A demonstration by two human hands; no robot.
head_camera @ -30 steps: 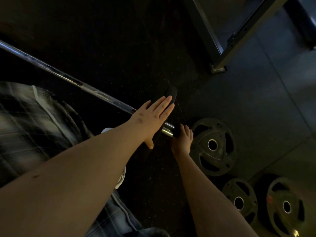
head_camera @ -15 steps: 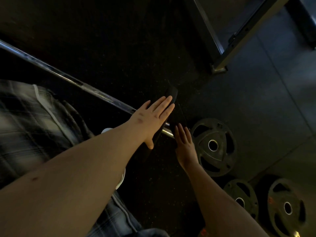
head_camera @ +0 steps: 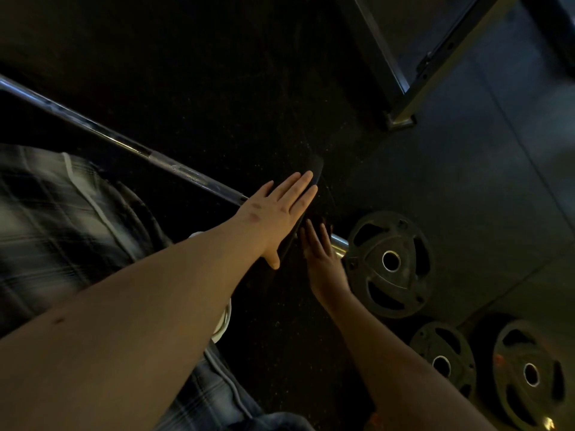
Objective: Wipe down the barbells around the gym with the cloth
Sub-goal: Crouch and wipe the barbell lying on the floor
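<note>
barbell [head_camera: 174, 169] runs upper left to centre | right hand [head_camera: 323, 262] let go of sleeve end [head_camera: 339, 244] a second ago, fingers [head_camera: 311, 234] straight against dark plate [head_camera: 315, 169] | left hand [head_camera: 277, 209] flat on plate, holding nothing | cloth unseen; wiping seemingly not begun

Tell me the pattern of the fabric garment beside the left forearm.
Plaid: dark grey and pale checks on the fabric garment, shown in the head view.
</note>
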